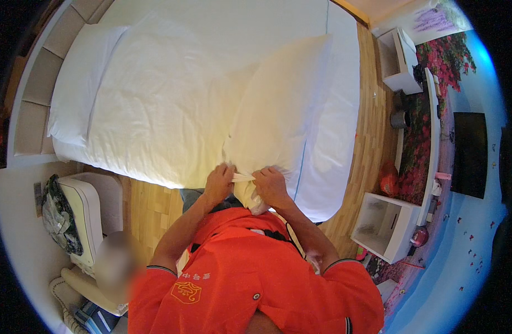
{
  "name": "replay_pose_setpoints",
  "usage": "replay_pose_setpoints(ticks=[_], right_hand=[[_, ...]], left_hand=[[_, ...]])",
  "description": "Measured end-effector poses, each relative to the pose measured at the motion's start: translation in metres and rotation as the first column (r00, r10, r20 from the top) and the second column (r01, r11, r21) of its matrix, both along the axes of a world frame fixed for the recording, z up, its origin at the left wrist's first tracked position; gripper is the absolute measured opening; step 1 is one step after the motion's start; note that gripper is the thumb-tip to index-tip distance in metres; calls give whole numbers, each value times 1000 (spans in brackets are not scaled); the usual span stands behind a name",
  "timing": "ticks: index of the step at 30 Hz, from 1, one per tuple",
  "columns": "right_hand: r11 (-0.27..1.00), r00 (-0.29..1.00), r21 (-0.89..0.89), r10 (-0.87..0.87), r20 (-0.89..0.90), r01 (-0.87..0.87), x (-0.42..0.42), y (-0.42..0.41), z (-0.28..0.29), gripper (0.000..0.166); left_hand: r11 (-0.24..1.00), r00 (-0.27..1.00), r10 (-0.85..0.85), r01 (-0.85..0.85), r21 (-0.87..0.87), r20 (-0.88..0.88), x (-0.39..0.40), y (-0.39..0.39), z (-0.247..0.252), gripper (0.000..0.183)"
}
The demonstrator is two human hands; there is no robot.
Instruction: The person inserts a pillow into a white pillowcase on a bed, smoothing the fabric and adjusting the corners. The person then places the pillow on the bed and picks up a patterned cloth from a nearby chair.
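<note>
A white pillow in its pillowcase (277,96) lies across the near part of a bed with a white cover (156,96). At the pillow's near end, my left hand (219,183) grips the edge of the pillowcase cloth. My right hand (271,185) holds the same cloth a short way to the right. A narrow strip of the cloth is stretched between the two hands, and a loose fold hangs below it against my body. The fingertips of both hands are partly hidden in the cloth. Another white pillow (85,83) rests at the headboard.
A padded headboard (45,75) borders the bed at the left. At the lower left stand a cream-coloured piece of furniture (87,217) with a dark bag-like item on it and an armchair (89,288). White open shelf units (377,225) and a wall-mounted screen (469,154) are at the right.
</note>
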State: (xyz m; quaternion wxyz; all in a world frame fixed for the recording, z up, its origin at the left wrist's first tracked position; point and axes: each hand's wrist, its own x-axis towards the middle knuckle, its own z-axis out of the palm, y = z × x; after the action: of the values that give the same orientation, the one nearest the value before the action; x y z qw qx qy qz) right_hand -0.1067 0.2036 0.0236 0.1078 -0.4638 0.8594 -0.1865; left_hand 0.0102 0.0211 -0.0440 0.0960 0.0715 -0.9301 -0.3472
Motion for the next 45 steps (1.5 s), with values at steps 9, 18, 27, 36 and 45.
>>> replay_pose_setpoints(ticks=[9,18,27,36,45], right_hand=[[974,986,176,-153,67,139,-2,29,-6,21],[967,963,114,-240,120,227,18,37,-28,40],[934,967,325,-207,151,149,9,57,-29,32],[982,986,143,-136,100,121,29,54,-79,41],[970,961,243,-69,266,3,49,48,-81,37]], left_hand=[[980,998,-69,68,186,-1,-26,3,-44,18],[949,941,-316,310,63,124,-5,37,-30,39],[979,978,-194,187,81,81,-60,14,-61,29],[830,660,-557,461,313,504,4,37,-57,24],[768,921,-123,-148,623,371,22,34,-151,31]])
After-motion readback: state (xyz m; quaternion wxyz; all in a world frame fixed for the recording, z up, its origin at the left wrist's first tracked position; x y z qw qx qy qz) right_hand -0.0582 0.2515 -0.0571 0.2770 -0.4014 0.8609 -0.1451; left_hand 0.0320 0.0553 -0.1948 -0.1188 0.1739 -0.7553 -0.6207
